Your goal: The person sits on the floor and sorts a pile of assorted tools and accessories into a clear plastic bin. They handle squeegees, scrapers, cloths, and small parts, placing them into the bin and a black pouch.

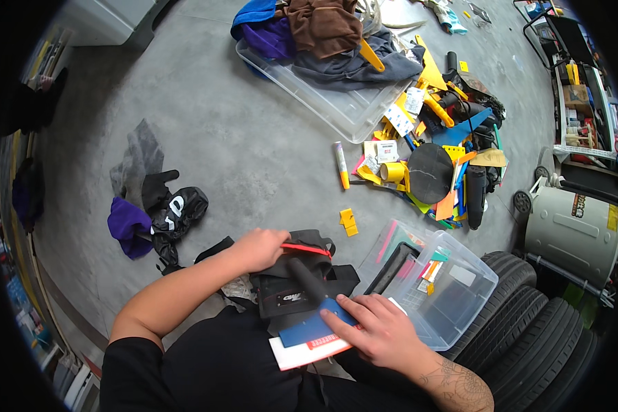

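Note:
My left hand [259, 250] is closed on the upper edge of a black tool pouch [271, 294], beside a red strip [307, 249] along its opening. The pouch sits in front of my body. My right hand [378, 326] grips a squeegee with a blue blade [307, 331] and a black handle, its fingers lying over the blade. The handle points up and left over the pouch. Under the blade is a flat white piece with red print [296, 355], also held by the right hand; its exact kind is unclear.
Right of the pouch stands a clear plastic box [453, 309] with small items, beside several tyres [522, 336]. Farther off lie a tool pile [453, 147] and a clear bin lid or tray [343, 110] under cloths [323, 27]. Purple cloth [127, 225] lies left.

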Demonstrator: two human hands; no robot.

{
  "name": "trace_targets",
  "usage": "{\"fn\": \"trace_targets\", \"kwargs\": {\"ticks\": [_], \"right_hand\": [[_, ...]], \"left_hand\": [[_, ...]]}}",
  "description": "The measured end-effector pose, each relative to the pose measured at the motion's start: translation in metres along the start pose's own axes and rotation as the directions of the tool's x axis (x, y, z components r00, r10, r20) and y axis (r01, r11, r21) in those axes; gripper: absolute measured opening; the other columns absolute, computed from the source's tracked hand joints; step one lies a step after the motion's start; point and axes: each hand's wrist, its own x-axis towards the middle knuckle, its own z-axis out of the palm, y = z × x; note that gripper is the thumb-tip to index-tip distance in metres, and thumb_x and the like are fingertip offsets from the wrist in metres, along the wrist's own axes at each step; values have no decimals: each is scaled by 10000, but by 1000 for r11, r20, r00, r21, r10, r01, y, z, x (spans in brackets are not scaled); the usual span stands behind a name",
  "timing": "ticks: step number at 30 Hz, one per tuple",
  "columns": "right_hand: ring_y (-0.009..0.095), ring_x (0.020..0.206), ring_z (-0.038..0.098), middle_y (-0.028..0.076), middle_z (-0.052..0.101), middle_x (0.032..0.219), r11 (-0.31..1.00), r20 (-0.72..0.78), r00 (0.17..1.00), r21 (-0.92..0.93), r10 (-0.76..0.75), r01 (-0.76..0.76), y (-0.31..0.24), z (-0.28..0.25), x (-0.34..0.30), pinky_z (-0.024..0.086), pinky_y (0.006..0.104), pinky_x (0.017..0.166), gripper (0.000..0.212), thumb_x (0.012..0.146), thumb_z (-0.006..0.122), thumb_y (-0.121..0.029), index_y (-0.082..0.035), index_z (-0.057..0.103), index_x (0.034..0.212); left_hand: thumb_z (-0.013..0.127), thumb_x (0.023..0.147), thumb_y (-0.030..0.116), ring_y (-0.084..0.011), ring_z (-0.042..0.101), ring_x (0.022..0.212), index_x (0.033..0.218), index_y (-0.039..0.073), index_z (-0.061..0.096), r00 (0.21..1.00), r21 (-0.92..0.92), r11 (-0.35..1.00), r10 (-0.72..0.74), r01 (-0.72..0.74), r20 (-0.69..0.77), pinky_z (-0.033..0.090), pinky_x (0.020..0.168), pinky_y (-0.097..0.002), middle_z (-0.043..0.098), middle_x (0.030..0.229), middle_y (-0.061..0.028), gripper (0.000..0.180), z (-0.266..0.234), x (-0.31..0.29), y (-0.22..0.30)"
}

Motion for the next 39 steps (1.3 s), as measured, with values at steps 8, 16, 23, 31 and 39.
{"fn": "trace_targets", "kwargs": {"ticks": [8, 16, 23, 31, 39], "right_hand": [[323, 1189, 721, 164, 736, 1434, 996, 13, 1000, -95, 0, 1, 1, 0, 32, 594, 456, 1029, 747, 823, 824, -171, -145, 681, 1555], [313, 1189, 729, 147, 755, 1419, 991, -13, 1000, -134, 17, -19, 0, 1, 44, 600, 445, 1034, 768, 790, 838, -160, -167, 698, 1545], [363, 1219, 707, 225, 719, 1465, 994, -21, 1000, -112, 4, -6, 0, 0, 43, 585, 492, 1061, 659, 949, 732, -204, -121, 635, 1596], [399, 1317, 710, 199, 706, 1492, 884, -207, 893, 344, 401, -317, -4, -40, -26, 590, 494, 1122, 764, 871, 787, 22, -68, 607, 1608], [525, 1346, 670, 305, 676, 1471, 506, -378, 460, 840, 804, -196, 10, 22, 0, 552, 521, 1133, 518, 1108, 609, 10, -5, 557, 1623]], "left_hand": [[719, 1021, 164, -474, 799, 1055, 1297, 70, 773, 998, -178, 983, -48, 43, -27, 647, 954, -545, 836, 1124, -254, 296, -7, 16, -20], [758, 973, 234, -422, 822, 1114, 1267, 68, 798, 998, -304, 950, -58, 63, 28, 660, 995, -500, 861, 1173, -206, 340, -16, 24, -27], [876, 922, 225, -368, 822, 1084, 1367, 79, 757, 994, -242, 968, 88, -71, 64, 659, 945, -458, 834, 1268, -187, 483, -14, 23, -26], [894, 918, 305, -435, 758, 1165, 1332, 135, 722, 996, 92, 994, 62, -56, -62, 631, 969, -550, 780, 1227, -170, 480, -12, 10, 2], [742, 900, 108, -422, 795, 990, 1297, 83, 755, 957, 384, 876, 275, -291, 96, 644, 840, -547, 805, 1087, -165, 398, -8, -9, 22]]}}
